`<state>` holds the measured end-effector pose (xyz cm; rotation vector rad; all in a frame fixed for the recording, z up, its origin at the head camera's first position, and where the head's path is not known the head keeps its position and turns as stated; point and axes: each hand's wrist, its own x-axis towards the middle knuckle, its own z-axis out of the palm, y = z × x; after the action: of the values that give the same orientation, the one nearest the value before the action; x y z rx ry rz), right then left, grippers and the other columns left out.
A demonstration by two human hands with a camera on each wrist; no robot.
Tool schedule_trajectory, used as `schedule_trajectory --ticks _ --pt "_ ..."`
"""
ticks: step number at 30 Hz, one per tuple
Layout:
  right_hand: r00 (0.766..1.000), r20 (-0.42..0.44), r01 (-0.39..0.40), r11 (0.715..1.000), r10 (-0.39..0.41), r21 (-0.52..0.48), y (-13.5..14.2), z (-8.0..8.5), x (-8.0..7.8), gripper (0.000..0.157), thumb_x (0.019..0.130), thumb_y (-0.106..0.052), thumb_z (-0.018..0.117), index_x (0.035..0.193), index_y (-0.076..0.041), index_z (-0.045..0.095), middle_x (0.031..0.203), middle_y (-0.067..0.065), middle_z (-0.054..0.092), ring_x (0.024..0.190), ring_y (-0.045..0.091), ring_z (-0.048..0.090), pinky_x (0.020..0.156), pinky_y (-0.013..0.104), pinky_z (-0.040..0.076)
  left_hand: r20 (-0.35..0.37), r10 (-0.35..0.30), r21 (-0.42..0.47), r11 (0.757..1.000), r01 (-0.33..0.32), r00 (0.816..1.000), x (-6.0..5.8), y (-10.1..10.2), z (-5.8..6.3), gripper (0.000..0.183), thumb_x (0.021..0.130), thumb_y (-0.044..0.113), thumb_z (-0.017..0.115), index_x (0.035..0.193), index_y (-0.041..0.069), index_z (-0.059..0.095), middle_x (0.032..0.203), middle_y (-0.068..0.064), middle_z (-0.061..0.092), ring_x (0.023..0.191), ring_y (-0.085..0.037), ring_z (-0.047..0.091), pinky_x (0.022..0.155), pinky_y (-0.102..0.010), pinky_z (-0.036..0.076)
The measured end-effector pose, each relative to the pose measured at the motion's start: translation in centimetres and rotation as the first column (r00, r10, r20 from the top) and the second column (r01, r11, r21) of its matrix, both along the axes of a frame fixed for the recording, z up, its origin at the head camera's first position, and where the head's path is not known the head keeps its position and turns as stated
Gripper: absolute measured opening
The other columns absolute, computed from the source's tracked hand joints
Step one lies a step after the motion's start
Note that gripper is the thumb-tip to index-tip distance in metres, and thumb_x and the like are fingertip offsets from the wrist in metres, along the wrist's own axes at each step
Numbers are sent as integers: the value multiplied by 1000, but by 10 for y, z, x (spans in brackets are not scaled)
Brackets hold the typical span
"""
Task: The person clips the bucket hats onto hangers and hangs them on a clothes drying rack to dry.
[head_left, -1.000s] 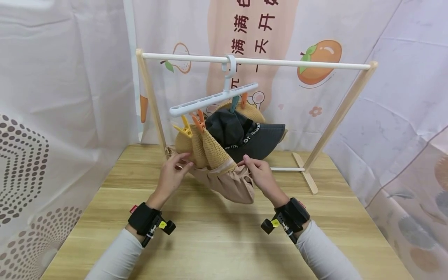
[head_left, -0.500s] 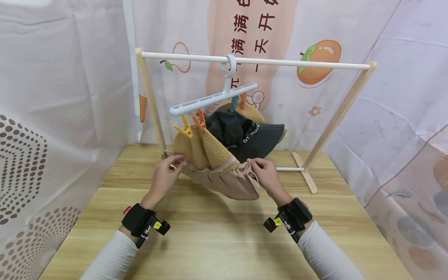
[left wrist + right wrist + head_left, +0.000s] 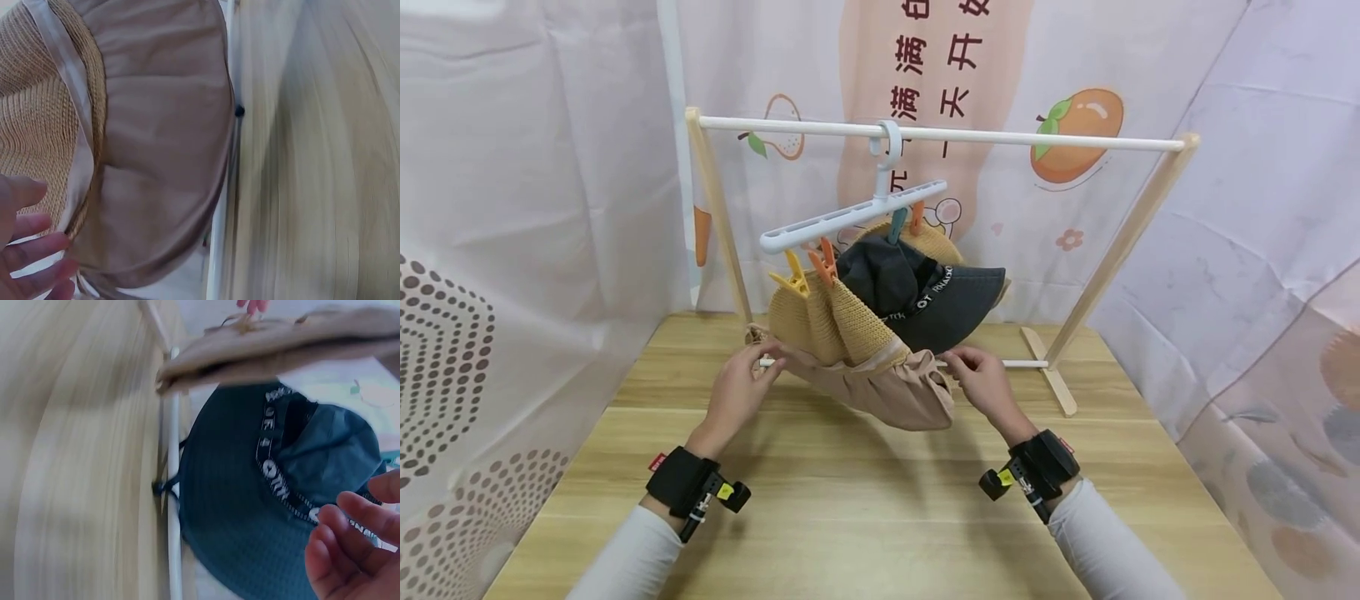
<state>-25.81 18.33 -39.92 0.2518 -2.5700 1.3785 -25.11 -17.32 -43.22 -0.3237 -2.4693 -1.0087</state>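
A tan knitted hat with a pinkish-beige fabric brim hangs from the pale blue hanger by a yellow clothespin and an orange clothespin. My left hand is beside the brim's left end, its fingers spread loosely and holding nothing in the left wrist view. My right hand stands just off the brim's right end, fingers relaxed around nothing. Behind the tan hat hangs a dark bucket hat with white lettering on its band, under a teal clothespin.
The hanger hooks over the white top rod of a wooden-legged rack. Another tan hat hangs at the back under an orange clothespin. A lower white rod runs behind the hats, above the wooden table.
Both hands have moved outward, the left to the left and the right to the right, and have let go of the tan hat's brim. The hat hangs in nearly the same place.
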Motion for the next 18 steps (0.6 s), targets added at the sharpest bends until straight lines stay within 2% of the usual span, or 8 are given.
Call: schedule_trajectory --ticks 3,5,10,14,18 --pt "999 -43 -7 994 12 108 7 -7 0 26 94 -23 55 99 -2 69 89 18 67 79 26 59 66 37 50 6 21 -55 998 -20 1000 1 -4 -3 37 90 26 61 120 3 59 120 -21 60 110 -39 53 89 -58 45" --pt "997 -70 -23 982 37 189 12 -12 1 27 95 -24 54 104 -2 68 98 19 67 89 29 59 74 45 50 12 34 -83 996 -33 999 2 -7 -4 41 90 29 60 122 2 58 123 -23 59 112 -40 51 90 -59 44" --pt "992 -96 -45 945 80 324 21 -21 0 37 95 -33 52 116 -4 61 117 24 59 112 39 50 92 57 42 32 72 -147 987 -67 997 -1 -15 -6 51 89 35 61 125 -1 54 119 -27 58 107 -42 52 87 -59 43" --pt "995 -77 -22 920 57 391 28 -28 0 49 95 -39 49 125 0 53 126 30 51 119 45 42 98 61 35 75 85 -204 977 -69 993 -3 -24 -10 61 90 41 58 129 -5 48 124 -31 52 113 -46 46 93 -62 38" --pt "999 -42 8 878 13 478 33 -36 2 61 96 -44 46 134 2 43 136 34 39 125 50 32 101 65 30 119 116 -284 956 -78 986 -1 -31 -17 78 88 50 56 135 -10 37 134 -34 42 122 -50 36 98 -65 32"
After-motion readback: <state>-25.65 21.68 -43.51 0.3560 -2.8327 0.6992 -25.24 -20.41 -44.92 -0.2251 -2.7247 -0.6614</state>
